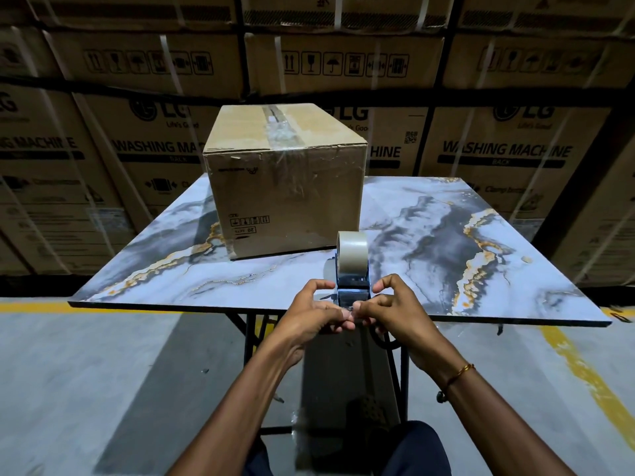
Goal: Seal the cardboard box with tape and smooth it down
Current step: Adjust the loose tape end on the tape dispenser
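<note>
Both grips, left (318,312) and right (388,309), pinch the clear tape end at the blue dispenser (353,286); next I carry it ahead to the brown cardboard box (285,180).

Single view, head-worn, wide-angle. Looks forward and down from above the person's forearms. Nearest: both hands, low centre, at the near edge of the desk (446,214). Middle ground: a box (285,187) on the desk's far half. Background: a wall of stacked cartons (498,149). Floor (86,372) fills the lower corners. Edges bow.
</note>
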